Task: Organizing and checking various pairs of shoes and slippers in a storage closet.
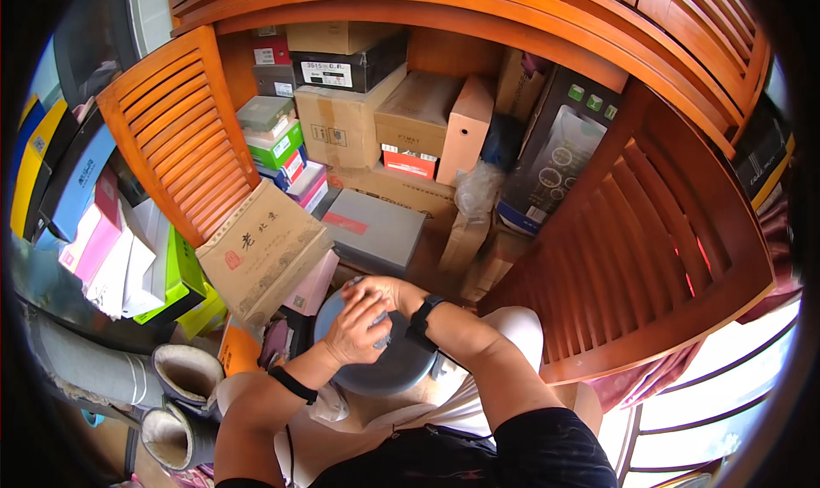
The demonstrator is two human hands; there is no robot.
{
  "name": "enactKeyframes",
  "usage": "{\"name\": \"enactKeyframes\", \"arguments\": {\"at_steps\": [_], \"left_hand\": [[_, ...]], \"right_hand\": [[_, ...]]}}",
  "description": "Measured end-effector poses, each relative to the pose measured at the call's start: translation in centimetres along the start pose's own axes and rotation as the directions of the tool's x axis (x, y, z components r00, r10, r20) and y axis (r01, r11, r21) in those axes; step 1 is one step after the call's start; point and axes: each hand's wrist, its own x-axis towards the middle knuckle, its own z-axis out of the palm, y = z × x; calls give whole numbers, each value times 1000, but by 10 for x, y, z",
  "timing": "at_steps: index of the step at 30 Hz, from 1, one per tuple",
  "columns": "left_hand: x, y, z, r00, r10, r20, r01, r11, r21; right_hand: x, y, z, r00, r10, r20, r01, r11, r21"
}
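My left hand (360, 329) and my right hand (379, 294) are together over a grey-blue basin (410, 360), with a wet-looking grey cloth (381, 342) squeezed between them. Dark bands circle both wrists. The basin stands between my knees, and dark water seems to fill it. Just beyond the basin lies a grey shoe box (378, 225) with a red stripe. Left of it, a brown cardboard box (262, 248) with printed characters leans over a pink box (312, 283).
An open wooden cabinet holds stacked shoe boxes and a large carton (339, 126). Louvred doors stand open at left (182, 129) and right (634, 251). More boxes (170, 276) and a pair of fleece-lined boots (186, 373) are at the left. A black printed box (554, 155) stands inside at right.
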Motion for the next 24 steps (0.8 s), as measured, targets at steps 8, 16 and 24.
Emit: {"name": "enactKeyframes", "arguments": {"at_steps": [8,16,24], "left_hand": [[-26,3,46,990,96,107,-98,995,18],[-51,-1,84,940,155,303,-187,979,82],[-72,-5,114,945,154,290,-202,968,146]], "right_hand": [[8,11,7,955,12,-295,-200,761,-617],[30,31,-4,930,-103,-353,-251,523,-814],[34,39,8,836,-249,-489,-461,166,-872]]}}
